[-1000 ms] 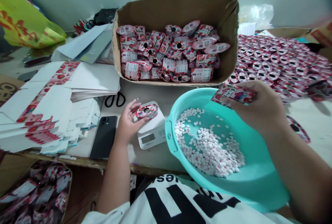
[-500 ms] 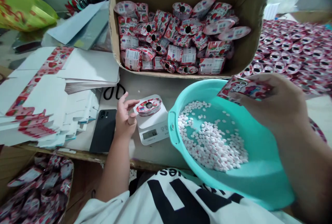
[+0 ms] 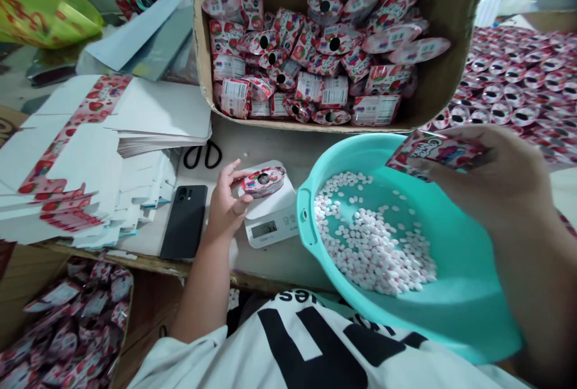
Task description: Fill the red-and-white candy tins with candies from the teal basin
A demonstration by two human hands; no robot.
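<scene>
My left hand [image 3: 228,199] pinches the left end of a filled red-and-pink sachet [image 3: 264,180] that rests on a small white kitchen scale [image 3: 273,214]; the scale's display is lit. My right hand [image 3: 491,175] is closed round a flat red-and-pink sachet [image 3: 435,150], held above the far rim of a turquoise plastic basin [image 3: 451,305]. The basin holds several small white tablets [image 3: 374,245] heaped toward its left side.
A cardboard box [image 3: 433,88] of filled sachets stands behind the scale. Flat sachets [image 3: 509,82] cover the table at right. Stacked flat white cartons [image 3: 81,154], a black phone [image 3: 184,220] and scissors [image 3: 202,154] lie at left. More sachets [image 3: 67,329] fill a box below the table edge.
My left hand let go of the sachet on the scale, then closed its fingers on the sachet's left end again. My right hand stayed over the basin with its sachet.
</scene>
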